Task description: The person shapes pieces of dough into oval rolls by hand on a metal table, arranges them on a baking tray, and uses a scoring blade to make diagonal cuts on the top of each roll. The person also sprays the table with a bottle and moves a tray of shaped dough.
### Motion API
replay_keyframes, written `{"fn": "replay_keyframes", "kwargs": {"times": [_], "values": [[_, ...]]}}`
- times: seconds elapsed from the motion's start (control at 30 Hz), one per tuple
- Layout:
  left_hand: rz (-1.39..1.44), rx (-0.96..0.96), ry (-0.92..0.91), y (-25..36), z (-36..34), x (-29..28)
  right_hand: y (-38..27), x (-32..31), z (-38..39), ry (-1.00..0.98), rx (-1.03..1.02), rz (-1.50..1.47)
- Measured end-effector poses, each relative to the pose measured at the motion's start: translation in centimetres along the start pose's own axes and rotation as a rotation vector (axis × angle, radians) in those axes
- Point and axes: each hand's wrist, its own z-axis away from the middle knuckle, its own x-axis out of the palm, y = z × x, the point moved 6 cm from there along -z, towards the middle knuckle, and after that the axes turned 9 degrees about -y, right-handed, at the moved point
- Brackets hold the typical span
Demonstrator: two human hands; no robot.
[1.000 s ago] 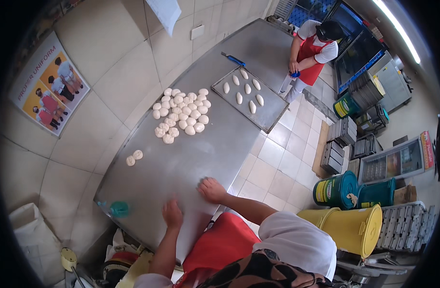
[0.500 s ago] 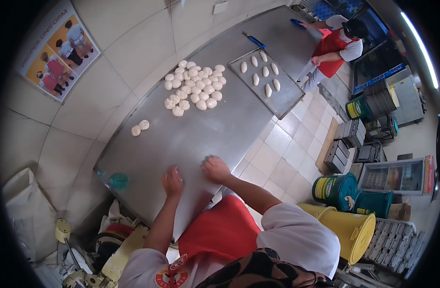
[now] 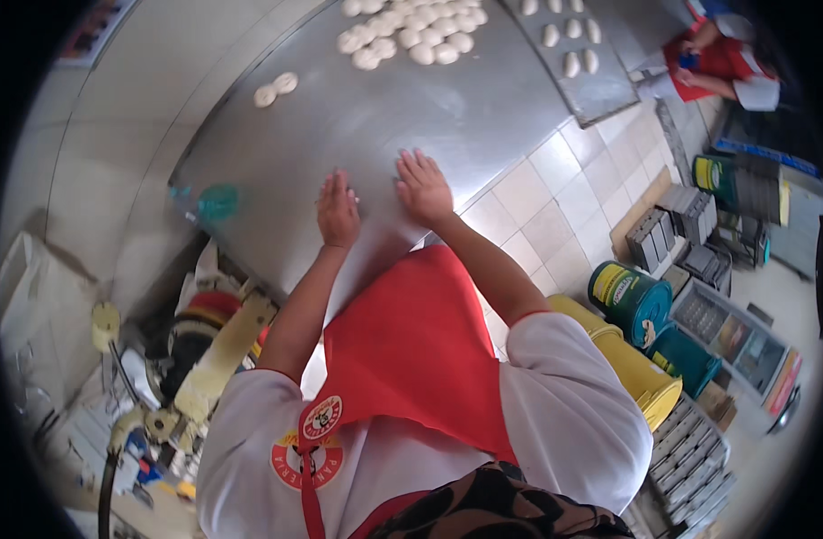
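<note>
My left hand (image 3: 339, 211) is over the near part of the metal table (image 3: 367, 112), fingers stretched out and apart from any dough. To its right, my right hand (image 3: 424, 187) is also open, with fingers extended and slightly spread. Neither hand shows anything held; whether the palms touch the tabletop I cannot tell. Two round dough pieces (image 3: 276, 89) lie together beyond my left hand. Farther off, a cluster of many pale dough balls (image 3: 420, 31) is cut by the top edge of the picture. Some balls at its near left look rougher than the others.
A metal tray (image 3: 598, 101) with several oblong dough pieces lies at the table's far right. A translucent green plastic thing (image 3: 217, 203) is at the left corner. Machinery (image 3: 209, 359) stands lower left; green buckets (image 3: 631, 301) and yellow bins (image 3: 629, 364) line the right. A co-worker (image 3: 712, 63) stands far right.
My view has tilted downward, so the table appears higher. My curled hands have stretched their fingers out. The co-worker has drawn the reaching arm back and holds something blue near the body.
</note>
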Motion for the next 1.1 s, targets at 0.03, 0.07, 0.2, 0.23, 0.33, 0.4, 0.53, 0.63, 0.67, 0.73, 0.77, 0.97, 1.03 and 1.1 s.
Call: {"fn": "replay_keyframes", "kwargs": {"times": [0.03,0.07,0.2,0.23,0.33,0.4,0.53,0.63,0.67,0.73,0.77,0.97,1.03,1.1], "values": [[-0.014,-0.029,-0.009,-0.3,1.5,0.0,0.1,0.6,1.7,-0.02,-0.013,-0.023],[0.073,-0.055,-0.06,-0.7,2.8,0.2,-0.1,1.0,3.6,-0.034,-0.008,-0.004],[-0.282,-0.21,-0.257,0.7,-0.6,0.1,-1.4,-0.7,0.4,-0.173,0.021,0.212],[-0.312,-0.248,-0.222,0.5,-2.6,0.0,-1.6,-1.1,-1.9,-0.101,0.031,0.235],[-0.365,-0.247,-0.142,-0.2,-9.7,-1.2,-1.0,-1.9,-8.3,-0.079,0.114,0.215],[-0.373,-0.244,-0.098,-0.4,-13.9,-1.5,-0.2,-2.2,-10.7,-0.032,0.093,0.199],[-0.232,-0.147,0.011,-1.3,-12.4,-0.4,-0.1,-1.7,-10.2,0.013,0.04,0.116],[0.061,-0.13,-0.059,-1.3,-4.5,1.0,-0.5,-0.4,-3.7,-0.068,-0.041,0.073],[0.057,-0.132,-0.056,-0.9,-2.1,0.9,-0.6,0.0,-0.5,-0.041,-0.064,0.035],[0.145,-0.219,-0.131,-0.3,1.2,0.6,-1.0,0.1,1.3,-0.015,-0.083,-0.006],[0.143,-0.22,-0.135,-0.5,0.3,0.6,-1.2,0.2,1.0,-0.022,-0.068,0.062],[-0.389,-0.286,-0.032,-2.2,-11.9,-1.6,-0.9,-1.0,-10.4,-0.075,0.086,0.278],[-0.465,-0.283,-0.085,-1.9,-12.7,-1.4,-0.6,-1.5,-11.7,-0.024,0.042,0.292],[-0.539,-0.281,-0.12,-1.4,-10.7,-0.8,-1.0,-0.2,-8.6,-0.045,0.072,0.267]]}}
